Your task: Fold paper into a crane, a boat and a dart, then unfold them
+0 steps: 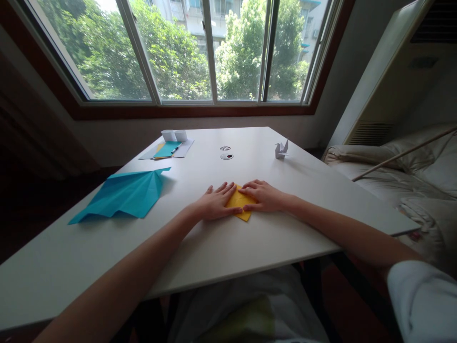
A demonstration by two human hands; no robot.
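A small folded piece of yellow paper [243, 213] lies on the white table, one corner pointing toward me. My left hand [218, 202] rests on its left side with fingers stretched out and the thumb across its lower part. From the right, my right hand [264, 195] lies on the paper, palm down, its fingers extended and its thumb close to the left thumb. Both hands press the paper flat rather than grip it. Parts of the paper's left and right edges are hidden under the fingers.
On the white table [200, 259], a creased blue paper sheet [132, 195] lies at left. Paper sheets [166, 150], a pen [175, 149] and white folded paper boxes [174, 135] are at the far left. A white paper crane [281, 149] stands far right, beyond round discs [226, 156].
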